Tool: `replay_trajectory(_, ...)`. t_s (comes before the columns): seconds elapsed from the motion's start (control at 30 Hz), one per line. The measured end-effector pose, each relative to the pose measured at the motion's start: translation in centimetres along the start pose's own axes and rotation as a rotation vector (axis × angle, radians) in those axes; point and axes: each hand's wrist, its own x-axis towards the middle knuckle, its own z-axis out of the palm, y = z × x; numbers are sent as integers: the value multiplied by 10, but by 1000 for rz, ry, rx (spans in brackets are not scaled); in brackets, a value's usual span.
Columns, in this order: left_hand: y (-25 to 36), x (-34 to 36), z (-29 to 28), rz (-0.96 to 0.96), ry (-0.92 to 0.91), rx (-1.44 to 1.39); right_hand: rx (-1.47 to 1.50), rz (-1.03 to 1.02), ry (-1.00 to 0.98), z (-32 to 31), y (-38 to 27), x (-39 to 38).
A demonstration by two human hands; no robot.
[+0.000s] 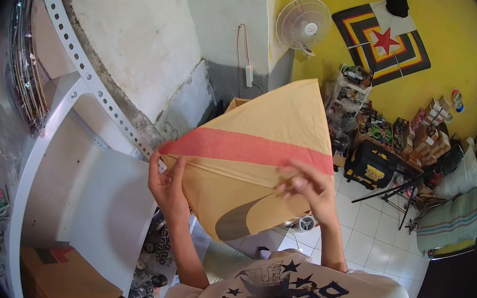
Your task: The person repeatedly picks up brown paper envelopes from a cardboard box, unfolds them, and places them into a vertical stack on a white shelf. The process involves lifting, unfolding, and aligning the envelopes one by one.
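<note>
A large tan sheet [247,124] hangs up in front of me, with a red band across it and a dark curved patch near its lower edge. Folds run out from its left corner; whether it is paper or thin cloth I cannot tell. My left hand [166,178] pinches that corner between thumb and fingers. In front of the sheet's right part is my right hand [307,183], its fingers bent and smeared by motion. Whether those fingers touch the sheet or hold anything does not show.
At my left stands a white metal shelf [33,154], with a stack of similar tan sheets [83,284] low on it. A fan [303,24] is mounted by the yellow wall. To the right are a black case [369,163], a tripod [393,193], cartons [430,139] and a pale green sack [450,225].
</note>
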Motion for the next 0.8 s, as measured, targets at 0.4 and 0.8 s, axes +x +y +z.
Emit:
replay_trajectory(0.4, 5, 2, -13, 20, 15, 9, 31, -31, 300, -44, 8, 27)
replay_trajectory(0.8, 4, -3, -15, -111, -90, 33, 304, 66, 314, -78, 44, 30)
